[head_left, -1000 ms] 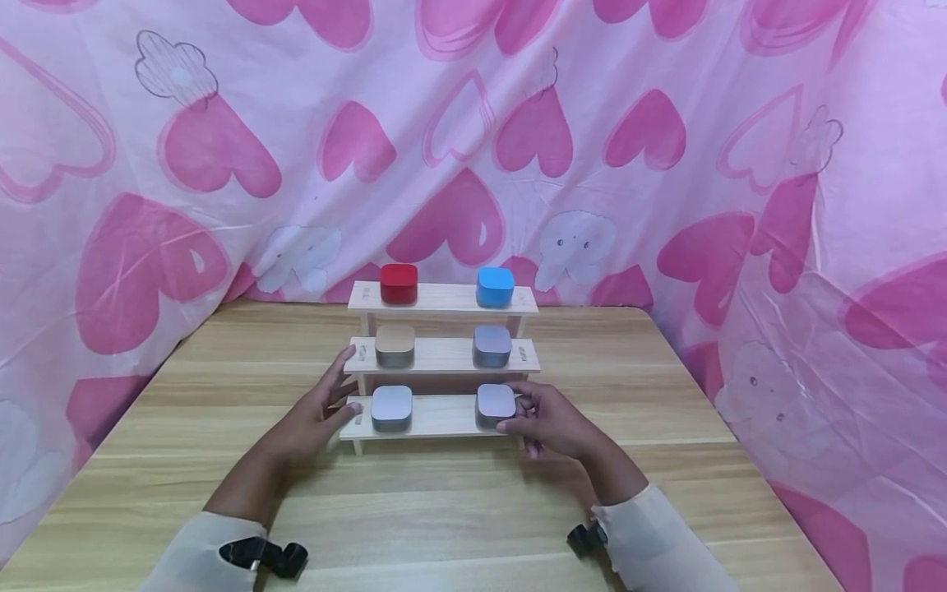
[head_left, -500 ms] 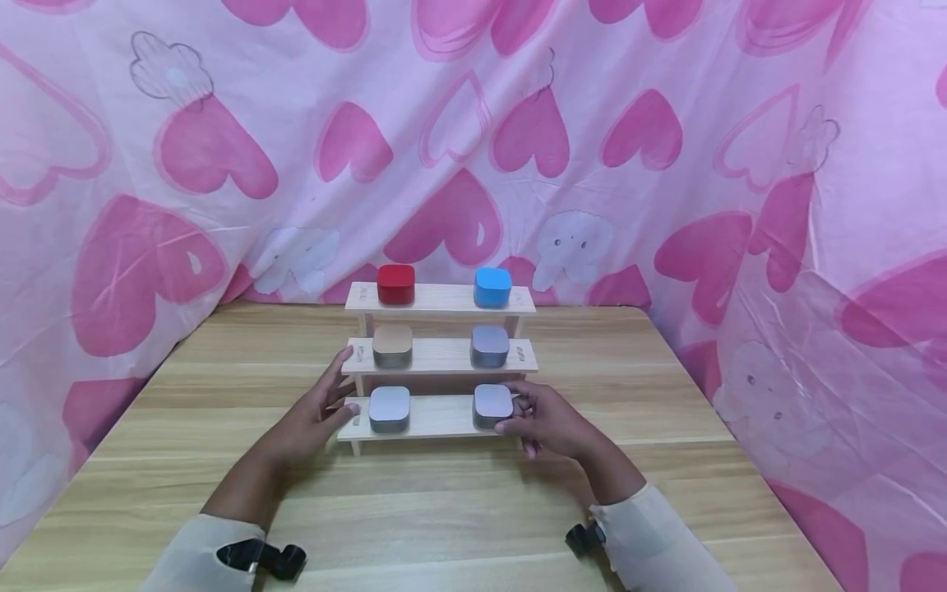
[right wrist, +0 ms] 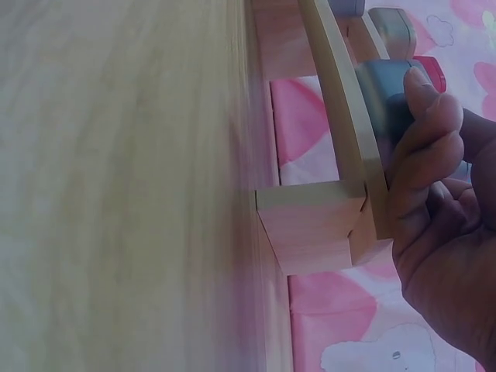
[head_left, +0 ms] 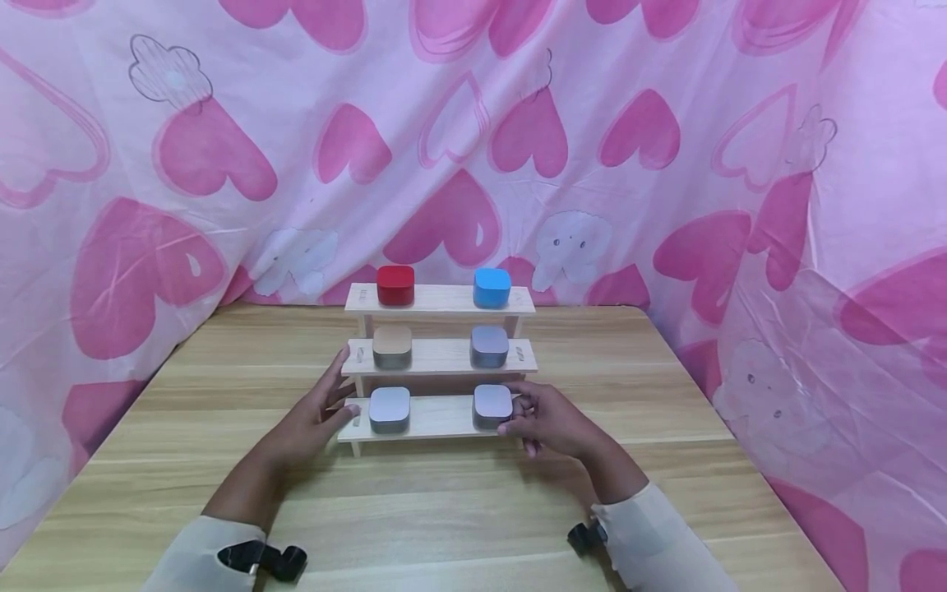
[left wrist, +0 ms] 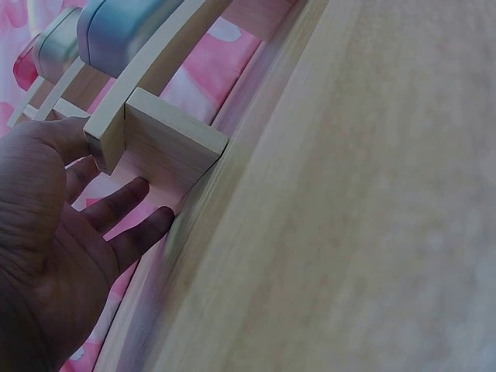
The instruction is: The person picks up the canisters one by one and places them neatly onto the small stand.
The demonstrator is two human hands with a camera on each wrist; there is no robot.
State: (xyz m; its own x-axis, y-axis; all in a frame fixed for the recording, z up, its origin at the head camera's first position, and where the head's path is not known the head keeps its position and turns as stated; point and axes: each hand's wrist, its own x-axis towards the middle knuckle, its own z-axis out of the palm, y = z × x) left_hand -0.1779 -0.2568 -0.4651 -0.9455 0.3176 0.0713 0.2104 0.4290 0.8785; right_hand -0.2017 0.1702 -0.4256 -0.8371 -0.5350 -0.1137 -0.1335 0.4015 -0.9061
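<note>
Three low wooden stands line up front to back, each bearing two rounded square blocks. My right hand (head_left: 551,419) pinches the right grey block (head_left: 492,406) on the front stand (head_left: 441,418), thumb at its near side and other fingers curled beside it. At the stand's left end, my left hand (head_left: 314,415) rests its thumb on the board, other fingers loosely extended beside the leg (left wrist: 174,143). The left grey block (head_left: 390,409) sits near that hand. On the middle stand (head_left: 441,356) are a tan-topped block (head_left: 392,347) and a bluish-grey block (head_left: 489,346).
The rear stand (head_left: 444,298) carries a red block (head_left: 395,285) and a blue block (head_left: 491,288). All stands are on a wood-grain table (head_left: 436,510). A pink heart-patterned cloth (head_left: 444,123) hangs behind and along the sides.
Both hands keep their places at the front stand, and the blocks stay where they were. Only the head view has shifted very slightly.
</note>
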